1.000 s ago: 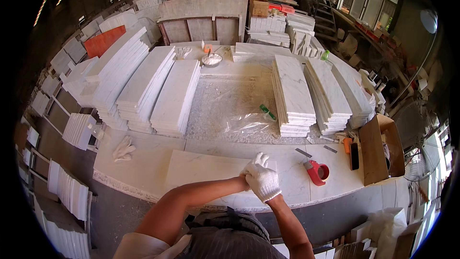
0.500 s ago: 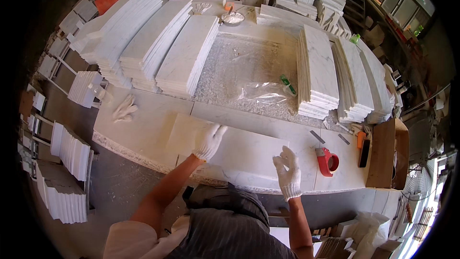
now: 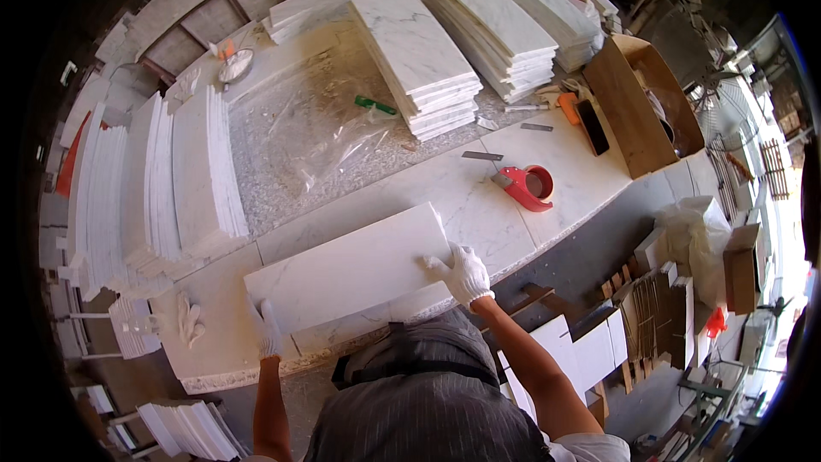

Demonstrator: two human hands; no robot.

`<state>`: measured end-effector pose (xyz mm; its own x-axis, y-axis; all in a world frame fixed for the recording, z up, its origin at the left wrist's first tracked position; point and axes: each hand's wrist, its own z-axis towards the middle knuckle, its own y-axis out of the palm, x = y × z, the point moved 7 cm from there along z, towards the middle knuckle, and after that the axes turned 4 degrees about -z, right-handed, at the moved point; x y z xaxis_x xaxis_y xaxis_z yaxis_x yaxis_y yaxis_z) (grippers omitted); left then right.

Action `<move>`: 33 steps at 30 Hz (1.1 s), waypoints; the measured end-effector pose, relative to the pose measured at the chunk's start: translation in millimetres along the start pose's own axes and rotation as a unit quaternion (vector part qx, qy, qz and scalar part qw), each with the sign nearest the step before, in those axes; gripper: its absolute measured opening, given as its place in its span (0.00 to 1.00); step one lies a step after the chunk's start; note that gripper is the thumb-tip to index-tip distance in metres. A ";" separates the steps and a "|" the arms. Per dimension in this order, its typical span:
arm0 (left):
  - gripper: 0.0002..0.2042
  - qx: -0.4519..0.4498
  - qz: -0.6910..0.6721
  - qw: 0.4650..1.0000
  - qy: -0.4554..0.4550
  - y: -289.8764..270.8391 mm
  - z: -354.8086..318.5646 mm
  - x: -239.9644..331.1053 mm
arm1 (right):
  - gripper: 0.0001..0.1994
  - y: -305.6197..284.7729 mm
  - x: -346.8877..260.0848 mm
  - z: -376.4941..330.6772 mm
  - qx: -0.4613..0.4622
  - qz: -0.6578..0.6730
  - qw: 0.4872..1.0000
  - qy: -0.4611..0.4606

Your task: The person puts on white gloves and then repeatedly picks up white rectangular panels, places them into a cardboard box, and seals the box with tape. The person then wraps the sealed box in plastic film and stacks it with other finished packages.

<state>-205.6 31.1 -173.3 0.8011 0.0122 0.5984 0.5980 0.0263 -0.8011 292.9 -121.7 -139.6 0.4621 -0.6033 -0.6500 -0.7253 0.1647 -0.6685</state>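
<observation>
Gripping a white slab (image 3: pixel 351 267) at its two short ends, using the gloved left hand (image 3: pixel 268 330) on the left and the gloved right hand (image 3: pixel 464 275) on the right. Holding it near the front edge of the pale tabletop (image 3: pixel 581 175), between a loose white glove (image 3: pixel 190 322) and a red tape dispenser (image 3: pixel 520 192). Facing piles of marbled slabs (image 3: pixel 415 38) farther back.

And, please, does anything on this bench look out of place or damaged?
Mainly the crumpled clear plastic, lying loose between the neat slab stacks, with a green item beside it; it looks like leftover wrapping. The white slab in front shows no clear damage.
</observation>
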 end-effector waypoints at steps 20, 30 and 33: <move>0.21 -0.259 0.028 0.691 0.674 134.2 -69.2 268.3 | 0.24 61.3 116.2 -266.0 0.403 -0.024 0.873 0.275; 0.25 -0.539 -0.119 0.531 0.643 179.7 -309.4 272.6 | 0.30 149.4 198.3 -449.9 0.435 0.139 0.704 0.544; 0.40 -0.700 -0.028 0.608 0.374 284.1 -349.5 233.7 | 0.30 162.5 193.0 -496.1 0.437 0.113 0.699 0.555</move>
<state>160.4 -307.9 -265.8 0.2526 -0.4208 0.8713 -0.3584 -0.8771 -0.3197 11.0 -598.5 -194.4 -0.6453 -0.6391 -0.4185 0.0960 0.4757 -0.8744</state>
